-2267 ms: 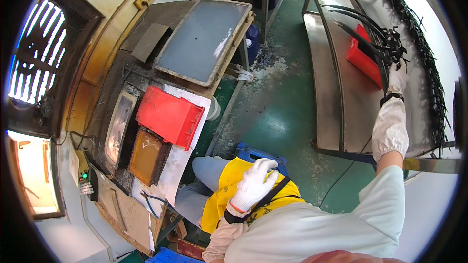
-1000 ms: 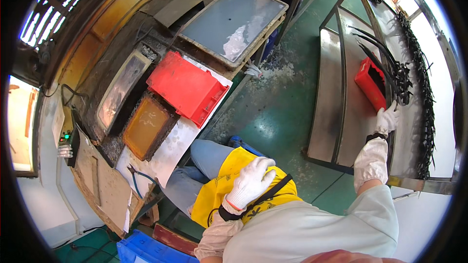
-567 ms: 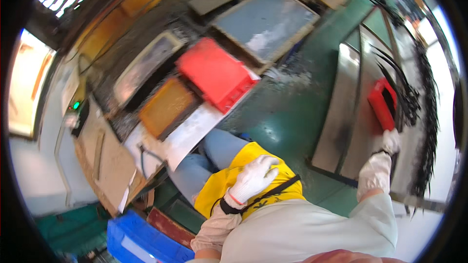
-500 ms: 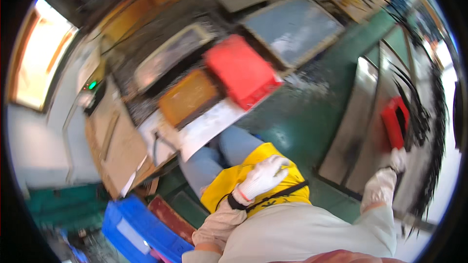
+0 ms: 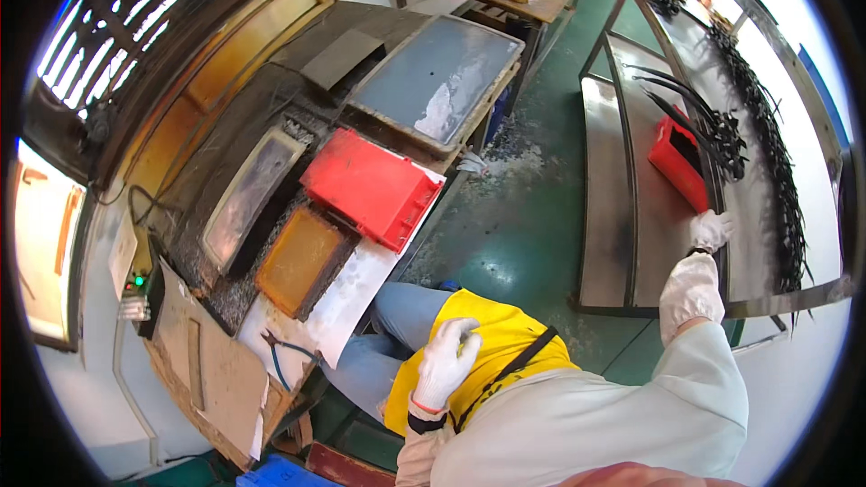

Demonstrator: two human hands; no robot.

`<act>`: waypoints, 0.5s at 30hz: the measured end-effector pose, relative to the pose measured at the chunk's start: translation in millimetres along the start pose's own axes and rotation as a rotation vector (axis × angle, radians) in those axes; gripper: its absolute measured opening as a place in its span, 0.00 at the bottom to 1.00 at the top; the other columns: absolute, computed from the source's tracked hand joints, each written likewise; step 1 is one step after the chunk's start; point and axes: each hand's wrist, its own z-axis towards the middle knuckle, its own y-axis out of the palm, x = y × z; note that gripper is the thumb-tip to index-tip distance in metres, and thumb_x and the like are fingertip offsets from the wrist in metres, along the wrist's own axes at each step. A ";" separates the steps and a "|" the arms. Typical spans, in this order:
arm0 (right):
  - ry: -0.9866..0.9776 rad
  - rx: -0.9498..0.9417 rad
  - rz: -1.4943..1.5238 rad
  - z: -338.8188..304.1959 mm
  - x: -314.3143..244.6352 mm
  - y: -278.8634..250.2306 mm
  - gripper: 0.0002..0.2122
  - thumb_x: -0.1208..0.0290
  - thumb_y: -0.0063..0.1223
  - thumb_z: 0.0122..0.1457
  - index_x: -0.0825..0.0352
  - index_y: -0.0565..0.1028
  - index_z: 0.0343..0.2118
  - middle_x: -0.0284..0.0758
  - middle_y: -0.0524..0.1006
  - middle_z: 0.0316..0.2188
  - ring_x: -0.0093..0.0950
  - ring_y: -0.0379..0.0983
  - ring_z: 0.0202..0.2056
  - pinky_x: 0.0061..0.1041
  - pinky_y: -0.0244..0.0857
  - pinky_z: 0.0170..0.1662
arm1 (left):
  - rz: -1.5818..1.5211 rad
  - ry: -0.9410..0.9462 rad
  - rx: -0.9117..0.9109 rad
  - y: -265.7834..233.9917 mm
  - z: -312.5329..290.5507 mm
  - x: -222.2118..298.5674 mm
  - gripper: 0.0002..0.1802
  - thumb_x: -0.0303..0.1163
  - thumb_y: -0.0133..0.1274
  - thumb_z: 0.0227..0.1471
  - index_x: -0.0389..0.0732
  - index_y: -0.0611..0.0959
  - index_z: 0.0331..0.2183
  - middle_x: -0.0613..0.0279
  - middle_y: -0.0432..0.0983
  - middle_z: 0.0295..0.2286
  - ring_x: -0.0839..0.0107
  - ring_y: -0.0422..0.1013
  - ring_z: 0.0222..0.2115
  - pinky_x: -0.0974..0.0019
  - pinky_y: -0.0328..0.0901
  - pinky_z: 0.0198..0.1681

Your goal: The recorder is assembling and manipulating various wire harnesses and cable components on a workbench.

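My right hand [image 5: 712,230], in a white glove, is closed on the near end of a red plastic bin [image 5: 677,163] at the right. The bin lies tilted at the edge of a metal rack, and its inside looks dark. A bundle of black strips [image 5: 722,149] hangs over its far side. In front of my yellow apron [image 5: 505,329] is my left hand [image 5: 446,362], also gloved, its fingers loosely curled and apart with nothing seen in them. Left of it, blue-handled pliers [image 5: 281,356] lie on the workbench corner.
On the workbench are another red bin [image 5: 370,188], an amber block [image 5: 299,261], a long framed plate [image 5: 251,194] and a grey framed tray [image 5: 437,77]. The metal rack [image 5: 604,189] stands across the green floor. More black strips [image 5: 776,180] line the right. A blue crate [image 5: 284,473] sits below.
The view has swung, bringing more of the rack and the far bench into sight. My left hand has lifted from the apron, fingers spreading a little. My right hand stays on the red bin.
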 end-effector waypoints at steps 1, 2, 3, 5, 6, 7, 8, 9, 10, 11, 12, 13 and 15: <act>-0.013 0.116 -0.015 -0.8 11.5 -0.4 0.10 0.62 0.54 0.46 0.63 0.80 0.25 0.47 0.69 0.44 0.45 0.66 0.44 0.41 0.56 0.53 | 0.002 -0.004 -0.032 0.6 2.6 -1.8 0.12 0.28 0.52 0.50 0.37 0.77 0.39 0.53 0.75 0.36 0.60 0.74 0.37 0.64 0.67 0.41; -0.034 0.227 -0.029 -1.4 20.5 0.3 0.11 0.62 0.55 0.44 0.64 0.79 0.25 0.46 0.69 0.43 0.46 0.66 0.44 0.41 0.55 0.54 | 0.003 0.019 -0.059 1.7 5.6 -2.6 0.12 0.28 0.51 0.50 0.37 0.77 0.39 0.52 0.75 0.37 0.59 0.74 0.37 0.64 0.67 0.41; -0.017 0.225 -0.043 -1.4 29.0 1.8 0.11 0.62 0.55 0.44 0.64 0.79 0.25 0.46 0.69 0.43 0.46 0.66 0.44 0.41 0.55 0.54 | 0.001 0.031 -0.077 2.5 9.4 -3.6 0.12 0.28 0.51 0.50 0.37 0.77 0.39 0.52 0.75 0.37 0.59 0.74 0.37 0.64 0.67 0.41; -0.068 0.337 -0.054 -1.9 33.6 4.0 0.10 0.62 0.54 0.45 0.64 0.79 0.25 0.46 0.69 0.43 0.46 0.66 0.44 0.43 0.55 0.54 | 0.027 0.060 -0.084 4.1 9.9 -4.6 0.12 0.29 0.51 0.50 0.37 0.77 0.39 0.52 0.75 0.37 0.59 0.73 0.37 0.64 0.67 0.42; -0.065 0.329 -0.059 -2.2 33.9 5.0 0.10 0.62 0.54 0.45 0.64 0.79 0.25 0.46 0.69 0.43 0.46 0.66 0.44 0.43 0.55 0.54 | 0.030 0.059 -0.092 4.5 10.8 -3.3 0.12 0.29 0.51 0.50 0.37 0.77 0.39 0.52 0.75 0.37 0.59 0.73 0.37 0.64 0.67 0.42; -0.037 0.316 -0.029 -3.4 27.5 -2.3 0.10 0.62 0.54 0.45 0.63 0.79 0.26 0.46 0.69 0.43 0.46 0.66 0.44 0.44 0.54 0.54 | 0.028 0.040 -0.096 3.8 10.7 -1.1 0.12 0.29 0.51 0.50 0.37 0.77 0.39 0.52 0.75 0.37 0.59 0.73 0.37 0.63 0.67 0.42; -0.008 0.302 -0.002 -4.5 23.2 -7.9 0.10 0.63 0.54 0.45 0.63 0.79 0.27 0.46 0.69 0.44 0.46 0.66 0.44 0.45 0.54 0.55 | 0.025 0.021 -0.101 3.7 11.5 0.5 0.12 0.29 0.51 0.51 0.37 0.77 0.39 0.52 0.75 0.37 0.59 0.73 0.37 0.63 0.67 0.42; -0.009 0.296 -0.002 -5.6 21.3 -9.5 0.10 0.63 0.54 0.45 0.63 0.79 0.27 0.46 0.69 0.44 0.46 0.66 0.44 0.45 0.54 0.55 | 0.029 0.018 -0.103 4.8 12.0 1.6 0.12 0.29 0.51 0.51 0.37 0.77 0.39 0.52 0.75 0.37 0.59 0.73 0.37 0.63 0.67 0.42; -0.006 0.282 -0.017 -6.9 17.4 -10.7 0.11 0.62 0.53 0.46 0.62 0.80 0.27 0.46 0.69 0.44 0.46 0.66 0.44 0.45 0.53 0.55 | 0.040 0.026 -0.104 5.2 11.4 2.3 0.12 0.29 0.51 0.51 0.37 0.77 0.39 0.52 0.74 0.37 0.59 0.73 0.37 0.63 0.67 0.42; -0.005 0.268 -0.031 -7.4 14.2 -11.2 0.11 0.62 0.52 0.47 0.61 0.80 0.28 0.46 0.69 0.44 0.46 0.66 0.45 0.45 0.53 0.56 | 0.051 0.032 -0.103 5.6 10.7 3.0 0.12 0.30 0.51 0.51 0.37 0.77 0.39 0.52 0.74 0.37 0.59 0.73 0.37 0.63 0.67 0.42; -0.018 0.263 -0.022 -7.6 12.1 -11.5 0.11 0.62 0.52 0.47 0.61 0.80 0.28 0.46 0.69 0.44 0.46 0.66 0.45 0.45 0.53 0.56 | 0.057 0.020 -0.094 6.9 10.3 3.1 0.12 0.30 0.51 0.51 0.37 0.77 0.39 0.52 0.74 0.37 0.59 0.73 0.37 0.63 0.67 0.42; -0.019 0.237 -0.015 -8.4 3.6 -14.2 0.12 0.60 0.51 0.48 0.60 0.80 0.29 0.46 0.69 0.45 0.47 0.65 0.46 0.45 0.52 0.56 | 0.064 0.014 -0.091 7.3 6.5 1.4 0.13 0.30 0.51 0.51 0.38 0.77 0.39 0.52 0.74 0.37 0.58 0.73 0.38 0.62 0.67 0.42; -0.055 0.032 0.028 -5.5 -5.3 -19.9 0.14 0.57 0.46 0.50 0.57 0.80 0.32 0.45 0.71 0.47 0.46 0.66 0.49 0.47 0.54 0.54 | 0.082 -0.040 -0.035 11.0 0.8 1.3 0.13 0.31 0.51 0.51 0.38 0.77 0.40 0.52 0.74 0.37 0.57 0.73 0.38 0.62 0.67 0.43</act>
